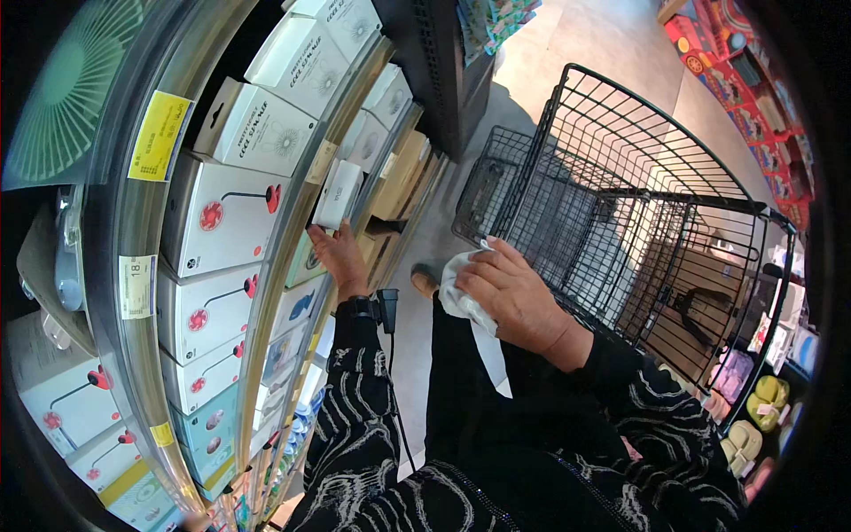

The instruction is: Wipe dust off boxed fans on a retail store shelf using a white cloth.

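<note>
My left hand (340,256) reaches into a shelf at the left, its fingers at the near end of a small white box (338,194). Whether the fingers grip the box or only touch it, I cannot tell. A dark strap with a black device and cable sits on that wrist. In front of my body, my right hand (508,296) is closed around a crumpled white cloth (459,286). White boxes with pictures of red fans (223,216) stand on the shelf beside my left hand, and boxes picturing white fans (266,130) are farther along.
A black wire shopping cart (592,193) stands to the right, with a brown cardboard box (698,299) seen through its wires. Shelf rails with price tags (137,287) curve along the left. Red packaged goods (744,100) are at the upper right, and slippers (764,402) at the lower right.
</note>
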`<state>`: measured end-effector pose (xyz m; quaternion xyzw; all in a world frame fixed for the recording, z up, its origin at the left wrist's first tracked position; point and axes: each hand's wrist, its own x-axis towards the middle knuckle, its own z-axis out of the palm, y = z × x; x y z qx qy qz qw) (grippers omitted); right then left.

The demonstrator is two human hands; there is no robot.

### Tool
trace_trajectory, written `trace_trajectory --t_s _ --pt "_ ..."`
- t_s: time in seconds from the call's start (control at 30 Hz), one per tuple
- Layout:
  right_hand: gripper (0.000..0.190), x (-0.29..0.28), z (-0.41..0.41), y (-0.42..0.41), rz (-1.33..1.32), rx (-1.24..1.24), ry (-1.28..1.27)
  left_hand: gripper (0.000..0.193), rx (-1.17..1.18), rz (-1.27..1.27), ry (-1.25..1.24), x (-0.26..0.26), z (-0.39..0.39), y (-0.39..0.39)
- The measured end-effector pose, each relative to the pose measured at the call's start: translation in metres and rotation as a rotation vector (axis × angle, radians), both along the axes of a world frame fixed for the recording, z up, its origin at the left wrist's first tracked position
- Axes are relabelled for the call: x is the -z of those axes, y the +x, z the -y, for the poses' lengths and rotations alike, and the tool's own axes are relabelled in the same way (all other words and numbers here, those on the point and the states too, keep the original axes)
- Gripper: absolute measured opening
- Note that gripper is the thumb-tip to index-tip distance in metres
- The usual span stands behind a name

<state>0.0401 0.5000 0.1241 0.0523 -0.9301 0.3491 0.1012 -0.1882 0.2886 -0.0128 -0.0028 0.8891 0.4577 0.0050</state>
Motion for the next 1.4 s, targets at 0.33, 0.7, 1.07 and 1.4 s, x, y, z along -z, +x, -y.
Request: trace_trajectory --t_s 0.33,0.7,1.07,1.4 --pt "0.055 0.001 -0.005 0.003 0.004 0.013 -0.001 0.05 0.045 0.113 -0.257 0.031 0.003 -0.017" --pt "0.05 -0.003 0.006 -0.003 -0.013 -0.008 -0.014 0.083 0.18 -0.409 -0.759 0.013 0.036 -0.025" --pt "0.053 0.001 0.0 0.002 0.007 0.008 -0.004 0.077 0.263 -0.23 -0.795 0.008 0.021 -0.029" --pt "0.047 0.0 0.0 0.002 -0.01 0.011 -0.017 0.076 0.241 -0.087 -0.759 -0.009 0.012 -0.022"
